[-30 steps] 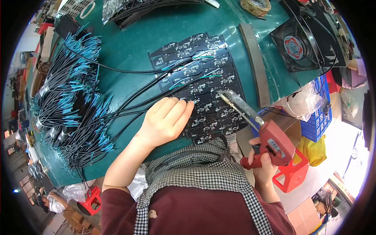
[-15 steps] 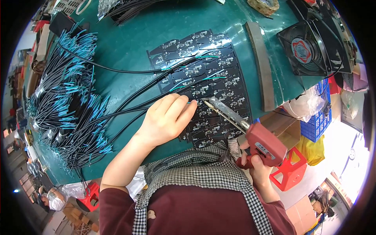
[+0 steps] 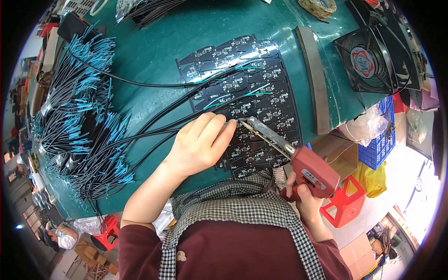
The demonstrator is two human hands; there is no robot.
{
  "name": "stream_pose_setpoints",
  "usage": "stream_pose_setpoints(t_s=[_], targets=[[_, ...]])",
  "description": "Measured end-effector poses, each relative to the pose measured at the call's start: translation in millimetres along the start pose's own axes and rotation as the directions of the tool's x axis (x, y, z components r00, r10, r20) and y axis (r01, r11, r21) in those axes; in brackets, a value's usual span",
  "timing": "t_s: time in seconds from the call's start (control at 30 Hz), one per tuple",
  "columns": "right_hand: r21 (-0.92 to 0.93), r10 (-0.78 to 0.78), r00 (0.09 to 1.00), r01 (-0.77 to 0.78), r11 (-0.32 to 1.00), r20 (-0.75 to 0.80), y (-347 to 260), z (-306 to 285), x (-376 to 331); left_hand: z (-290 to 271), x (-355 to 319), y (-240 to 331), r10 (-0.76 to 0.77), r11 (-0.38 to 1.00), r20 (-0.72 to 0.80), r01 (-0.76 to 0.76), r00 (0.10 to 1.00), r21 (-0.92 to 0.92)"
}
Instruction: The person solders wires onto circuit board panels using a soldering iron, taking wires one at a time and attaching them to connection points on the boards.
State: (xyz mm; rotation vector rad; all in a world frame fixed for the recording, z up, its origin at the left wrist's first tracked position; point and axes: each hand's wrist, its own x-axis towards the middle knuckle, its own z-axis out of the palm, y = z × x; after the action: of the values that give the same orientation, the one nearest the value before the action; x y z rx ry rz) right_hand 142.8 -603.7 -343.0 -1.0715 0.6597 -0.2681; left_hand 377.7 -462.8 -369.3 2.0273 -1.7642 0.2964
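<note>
My left hand (image 3: 199,144) pinches the end of a black cable (image 3: 161,133) over a panel of black circuit boards (image 3: 275,114). Its thumb and forefinger are closed near the stripped wire end. In my right hand (image 3: 305,200) is a red soldering gun (image 3: 315,172), gripped by its handle. The gun's long metal tip reaches up and left to the board, just beside the left fingertips. Other black cables lie across the panel, with green and white wire ends resting on the boards above my left hand. Whether the tip touches the wire is too small to tell.
A big heap of black cables with blue ends (image 3: 88,116) covers the table's left side. Right of the panel lies a long grey bar (image 3: 313,79), and beyond it stands a black fan (image 3: 366,60). A red stool (image 3: 347,203) and a blue crate (image 3: 373,151) are below the table's right edge.
Hardly anything differs. The panel and bar appear slightly farther right in the picture, while both hands keep their grip and the gun's tip stays by the left fingertips.
</note>
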Motion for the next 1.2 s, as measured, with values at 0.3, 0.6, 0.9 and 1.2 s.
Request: stream_pose_setpoints(t_s=[0.3,0.6,0.9,1.2], targets=[[-0.357,0.060,0.998,-0.058,0.933,-0.005,7.1,-13.2,-4.6,-1.1,2.0,1.0,0.016,0.999,0.009,-0.016,1.000,0.038],[-0.238,0.035,0.999,-0.041,0.970,-0.029,8.4,-12.6,-17.8,0.3,0.9,1.6,0.043,0.996,-0.001,-0.043,0.999,0.076],[0.019,-0.092,0.995,0.091,0.996,0.040,4.8,-7.1,-15.5,-6.6,-2.7,-0.2,0.104,0.994,-0.078,-0.105,0.991,-0.006],[-0.027,-0.042,0.999,0.042,0.999,0.025,2.0,-1.0,-17.0,-4.4,-3.4,4.6,0.147,0.989,-0.035,-0.148,0.988,-0.020]])
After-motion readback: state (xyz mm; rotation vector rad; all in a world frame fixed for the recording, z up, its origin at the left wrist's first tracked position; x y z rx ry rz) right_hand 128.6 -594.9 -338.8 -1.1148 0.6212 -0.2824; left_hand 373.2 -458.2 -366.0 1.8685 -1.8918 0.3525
